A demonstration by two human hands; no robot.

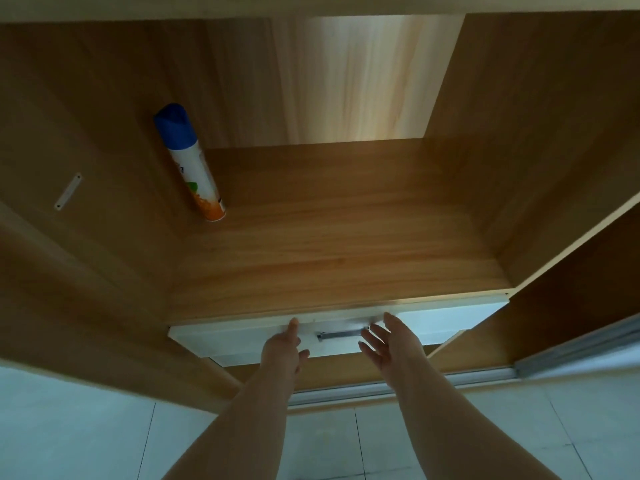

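Observation:
A white drawer front [446,320] with a metal bar handle [341,334] sits under the wooden shelf [329,244] of an open wardrobe. My left hand [284,348] is just left of the handle, fingers straight, fingertips at the drawer's top edge. To the right of the handle is my right hand [393,344], fingers spread and relaxed, palm turned inward. Neither hand holds anything, and the handle lies between them untouched.
A spray can [192,164] with a blue cap stands at the shelf's back left corner, against the side wall. A sliding-door rail [398,386] runs along the floor under the drawer. Pale floor tiles [86,427] lie below, and a wooden partition [568,244] rises at right.

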